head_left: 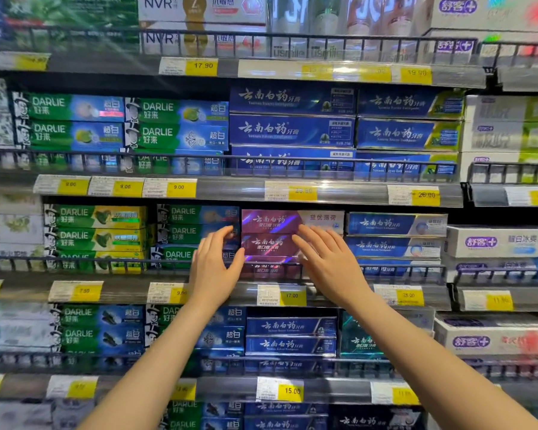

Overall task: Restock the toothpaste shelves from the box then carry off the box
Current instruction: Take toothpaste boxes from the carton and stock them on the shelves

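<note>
My fingers are straight and loosely spread on both hands, arms stretched forward and up to the shelf. My left hand (213,263) lies at the left end of the stacked purple toothpaste boxes (269,235), thumb towards their front. My right hand (326,262) lies flat over their right part. The boxes sit on the middle shelf behind its wire rail (106,262), between green Darlie boxes (180,235) and blue boxes (392,235).

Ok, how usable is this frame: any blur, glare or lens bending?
Head view: middle sharp, the red toothpaste boxes and both hands (left hand, right hand) readable; edges and top shelf smeared; glare on the price strip; shelf rails bow from the wide lens.
</note>
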The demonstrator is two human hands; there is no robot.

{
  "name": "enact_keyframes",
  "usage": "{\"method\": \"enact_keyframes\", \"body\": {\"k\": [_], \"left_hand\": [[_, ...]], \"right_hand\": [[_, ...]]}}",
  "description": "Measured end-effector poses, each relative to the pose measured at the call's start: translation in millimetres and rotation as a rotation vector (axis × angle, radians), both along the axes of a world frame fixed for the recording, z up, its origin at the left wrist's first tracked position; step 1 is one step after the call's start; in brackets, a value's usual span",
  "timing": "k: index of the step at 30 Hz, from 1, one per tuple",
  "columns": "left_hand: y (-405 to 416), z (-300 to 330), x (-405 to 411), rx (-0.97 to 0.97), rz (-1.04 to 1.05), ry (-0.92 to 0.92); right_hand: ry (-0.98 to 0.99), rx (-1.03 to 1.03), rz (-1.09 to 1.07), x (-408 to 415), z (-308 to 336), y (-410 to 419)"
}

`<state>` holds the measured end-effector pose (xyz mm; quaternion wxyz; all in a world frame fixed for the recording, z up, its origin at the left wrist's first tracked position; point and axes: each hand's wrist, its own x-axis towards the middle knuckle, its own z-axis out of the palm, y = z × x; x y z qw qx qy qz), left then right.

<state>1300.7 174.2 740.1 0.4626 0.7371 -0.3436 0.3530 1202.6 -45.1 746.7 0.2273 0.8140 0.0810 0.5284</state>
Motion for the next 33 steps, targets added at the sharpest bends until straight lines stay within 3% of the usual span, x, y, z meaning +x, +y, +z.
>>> {"method": "enact_keyframes", "body": {"k": [6, 13, 18, 23, 33], "left_hand": [[4.5, -37.0, -15.9, 0.322, 0.025, -0.344], [-27.6, -89.7, -48.7, 0.577, -0.264, -0.393], [-50.7, -136.6, -99.7, 0.715, -0.466, -0.435], [-69.1, -191.7, -177.1, 0.878, -0.699, -0.357], [-85.9, -274.9, -370.7, 1.005, -1.154, -0.521]], "right_hand": [[0.137, 0.056, 0.000, -42.2, -36.3, 1.5], [0.424, 0.372, -0.218, -117.2, -105.3, 8.6], [0.507, 0.565, -0.472, -209.0, -160.0, 32.3], [0.542, 0.848, -0.723, -318.2, -214.0, 66.1], [0.398, 1.339, -1.232, -544.6, -290.6, 181.8]]}}
